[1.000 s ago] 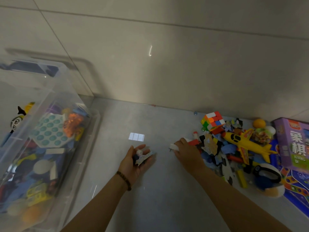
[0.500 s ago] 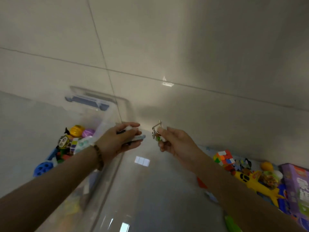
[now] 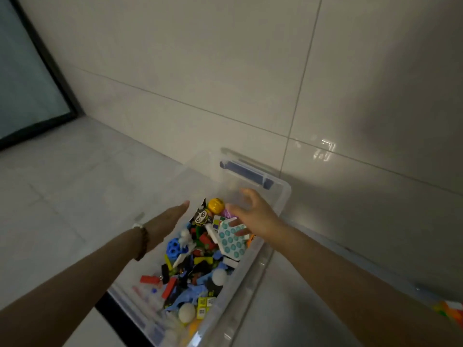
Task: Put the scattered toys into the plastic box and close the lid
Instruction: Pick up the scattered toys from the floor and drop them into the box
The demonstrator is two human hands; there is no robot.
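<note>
The clear plastic box (image 3: 280, 204) stands open on the floor against the wall, with a blue latch at its far end. It holds many small toys: bricks, white balls, a blue holed ball (image 3: 174, 247), a teal-dotted pop toy (image 3: 231, 242), a yellow round toy (image 3: 216, 205). My left hand (image 3: 166, 221) hovers flat over the box's left side, fingers straight, nothing in it. My right hand (image 3: 253, 216) is spread over the far end of the box, fingers apart, holding nothing.
A tiled wall (image 3: 225, 71) rises right behind the box. A dark-framed glass pane (image 3: 27, 78) is at the far left. At the lower right edge a corner of the colourful cube (image 3: 449, 310) shows on the floor.
Both hands carried small toys leftward over the box and have now let them go; the fingers are spread. My view has swung left, away from the toy pile.
</note>
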